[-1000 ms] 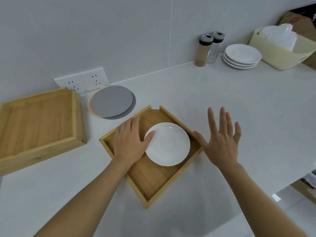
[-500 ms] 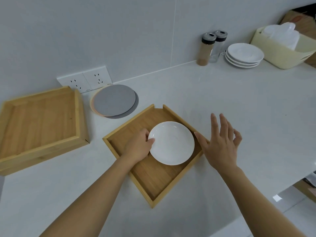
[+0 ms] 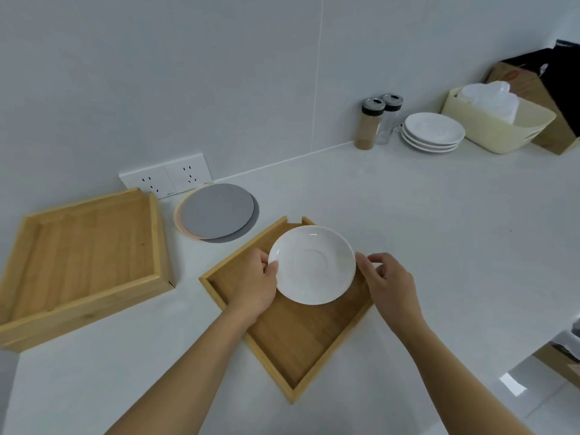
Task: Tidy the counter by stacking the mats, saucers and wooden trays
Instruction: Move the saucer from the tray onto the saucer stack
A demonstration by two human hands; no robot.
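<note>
Both hands (image 3: pixel 317 277) on level saucer (image 3: pixel 312 265) above tray (image 3: pixel 292 337)

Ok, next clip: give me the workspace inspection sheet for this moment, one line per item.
Surface: white counter, looks clean and dry.
Job's things: single saucer over the small wooden tray; saucer stack at the back; large wooden tray on the left; round mats piled by the wall.
Clutter: two shaker jars, cream basket holding white items, cardboard box behind it.
Hands: left hand and right hand grip opposite edges of the single saucer.
Cables: nothing seen.
Surroundings: grey tiled wall, double wall socket behind the mats.
</note>
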